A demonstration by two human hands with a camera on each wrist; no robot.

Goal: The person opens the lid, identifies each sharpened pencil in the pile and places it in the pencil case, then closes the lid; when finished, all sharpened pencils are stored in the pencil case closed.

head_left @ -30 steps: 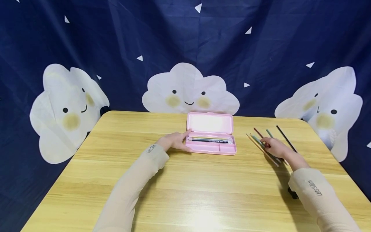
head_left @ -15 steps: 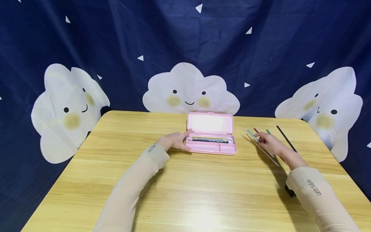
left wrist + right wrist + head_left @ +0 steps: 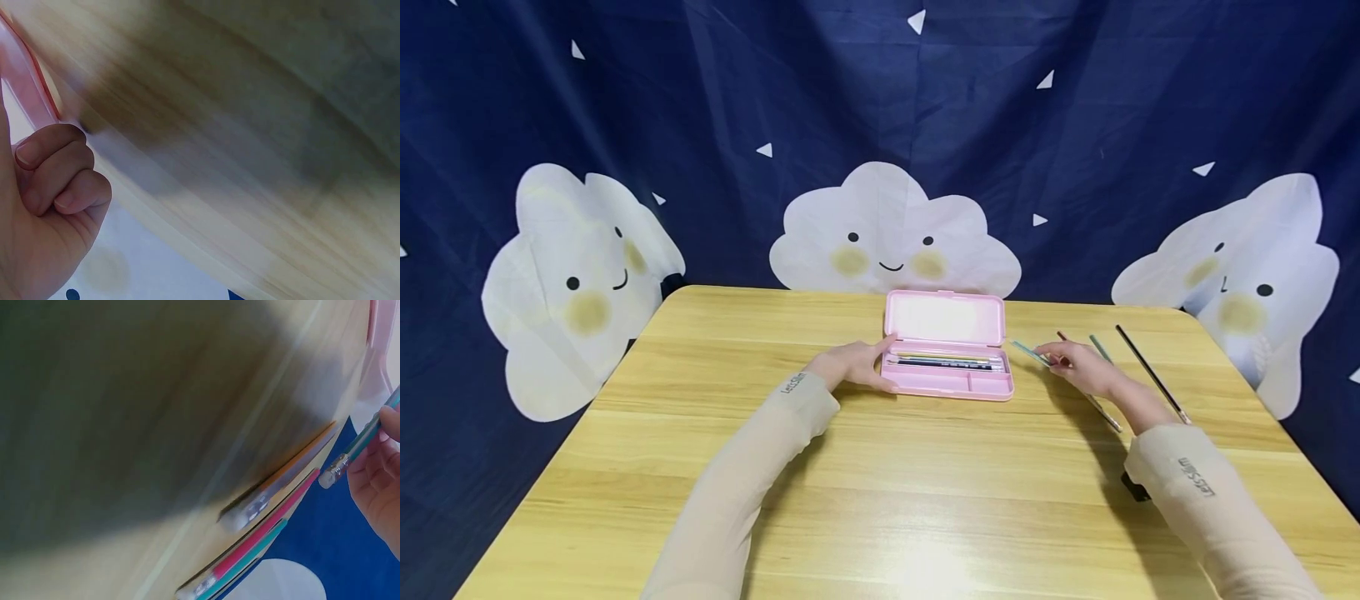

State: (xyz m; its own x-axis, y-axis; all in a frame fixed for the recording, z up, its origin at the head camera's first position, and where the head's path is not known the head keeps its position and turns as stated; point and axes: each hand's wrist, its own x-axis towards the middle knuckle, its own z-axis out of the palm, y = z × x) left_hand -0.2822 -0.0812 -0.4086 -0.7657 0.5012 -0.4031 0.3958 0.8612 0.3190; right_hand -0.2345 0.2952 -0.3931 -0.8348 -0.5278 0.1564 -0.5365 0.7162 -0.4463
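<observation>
A pink pencil case point(image 3: 925, 382) lies with its lid raised, several pencils point(image 3: 951, 364) in its long back compartment. My left hand point(image 3: 852, 365) holds its left end between spread thumb and index finger; the left wrist view shows the other fingers curled in. Just right of the case, my right hand point(image 3: 1078, 368) pinches a teal pencil point(image 3: 362, 442), its tip slanting toward the case. The eraser end of this pencil sticks out behind the fingers in the right wrist view. The two front compartments of the case hold nothing.
On the wooden table point(image 3: 880, 483), a black pencil point(image 3: 1150, 371) lies far right. Beneath and beside my right hand lie a green pencil point(image 3: 259, 549), a red pencil point(image 3: 265, 526) and an orange-brown pencil point(image 3: 281, 474). A dark blue cloud-print curtain point(image 3: 715, 100) hangs behind.
My right hand has picked the teal pencil out from among the loose ones and moved it left toward the pencil case. My left hand stays on the case.
</observation>
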